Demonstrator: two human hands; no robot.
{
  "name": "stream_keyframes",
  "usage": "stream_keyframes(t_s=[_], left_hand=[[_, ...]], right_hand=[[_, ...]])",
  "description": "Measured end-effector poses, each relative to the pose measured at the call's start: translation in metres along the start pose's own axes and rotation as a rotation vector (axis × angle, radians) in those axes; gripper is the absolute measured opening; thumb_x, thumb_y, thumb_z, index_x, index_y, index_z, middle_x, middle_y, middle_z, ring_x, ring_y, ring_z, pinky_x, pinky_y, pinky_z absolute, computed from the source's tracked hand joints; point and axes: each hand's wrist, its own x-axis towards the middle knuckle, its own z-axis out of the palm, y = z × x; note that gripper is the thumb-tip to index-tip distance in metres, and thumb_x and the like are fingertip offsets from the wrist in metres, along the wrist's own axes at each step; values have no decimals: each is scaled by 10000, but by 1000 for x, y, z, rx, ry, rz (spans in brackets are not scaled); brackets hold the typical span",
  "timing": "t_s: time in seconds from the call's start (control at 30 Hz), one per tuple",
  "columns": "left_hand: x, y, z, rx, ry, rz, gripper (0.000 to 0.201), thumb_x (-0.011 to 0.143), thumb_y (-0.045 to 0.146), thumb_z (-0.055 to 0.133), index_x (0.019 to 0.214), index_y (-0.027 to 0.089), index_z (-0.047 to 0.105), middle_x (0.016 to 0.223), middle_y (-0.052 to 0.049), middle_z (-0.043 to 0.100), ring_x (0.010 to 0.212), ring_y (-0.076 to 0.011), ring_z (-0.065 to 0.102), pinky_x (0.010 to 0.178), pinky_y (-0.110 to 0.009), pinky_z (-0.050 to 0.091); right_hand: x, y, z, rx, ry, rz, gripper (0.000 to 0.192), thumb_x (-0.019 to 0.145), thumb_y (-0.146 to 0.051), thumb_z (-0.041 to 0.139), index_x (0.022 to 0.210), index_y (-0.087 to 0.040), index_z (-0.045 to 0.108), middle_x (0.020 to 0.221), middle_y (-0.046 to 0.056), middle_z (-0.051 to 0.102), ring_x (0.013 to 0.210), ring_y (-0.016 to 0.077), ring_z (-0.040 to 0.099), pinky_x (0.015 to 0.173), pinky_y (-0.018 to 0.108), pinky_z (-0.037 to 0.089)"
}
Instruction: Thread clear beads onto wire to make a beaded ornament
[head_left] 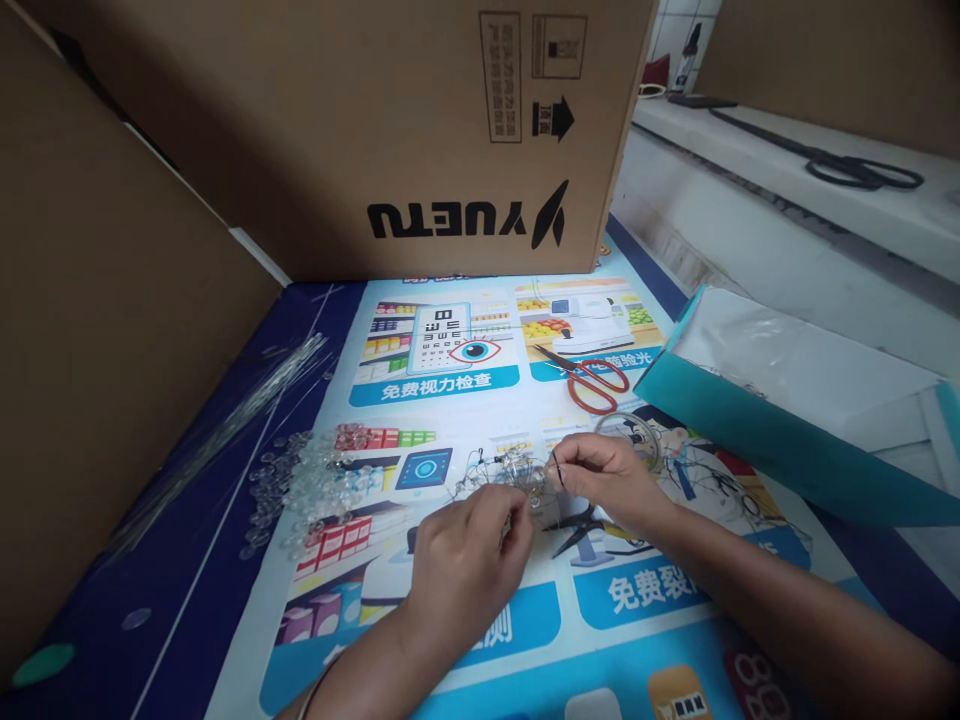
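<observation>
My left hand [472, 545] is closed with its fingertips at a tangle of thin wire strung with clear beads [516, 466]. On the other side of it, my right hand [611, 482] pinches a short dark strand [556, 468] between thumb and fingers. What exactly sits inside the left fingers is hidden. Beneath the hands lies a small dark-bladed cutting tool [574, 527], partly covered. Scissors with red handles [594, 388] rest just beyond the right hand. A clear ring-shaped roll [651, 440] is beside the right wrist.
Loose clear beads [304, 490] are heaped on the left, near a bundle of thin wires [255, 420]. A large cardboard box [420, 120] stands at the back. The open teal box [750, 430] is on the right, by loose dark wires [727, 490]. Black scissors [847, 165] lie on a ledge.
</observation>
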Motion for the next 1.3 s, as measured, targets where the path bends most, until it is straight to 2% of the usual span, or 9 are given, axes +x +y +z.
stream_keyframes(t_s=[0.33, 0.57, 1.3], left_hand=[[-2, -1, 1, -19, -25, -40, 35, 785, 161, 523, 795, 183, 548, 573, 34, 579, 484, -94, 529, 496, -217, 364], [0, 0, 0, -31, -24, 19, 44, 794, 143, 507, 790, 180, 530, 600, 28, 582, 504, -95, 530, 521, -224, 372], [-1, -2, 1, -4, -23, -10, 39, 789, 158, 513, 770, 181, 538, 587, 28, 588, 496, -97, 533, 514, -222, 369]], right_hand=[[1, 3, -1, -136, 32, -22, 88, 766, -207, 556, 700, -149, 566, 650, -8, 528, 607, 96, 454, 569, 212, 367], [1, -3, 3, -240, 116, -24, 85, 740, -173, 530, 658, -160, 548, 615, -14, 513, 577, 94, 445, 549, 204, 375], [0, 1, 2, -159, 22, -23, 61, 735, -170, 559, 677, -157, 577, 633, -15, 519, 586, 91, 432, 545, 202, 349]])
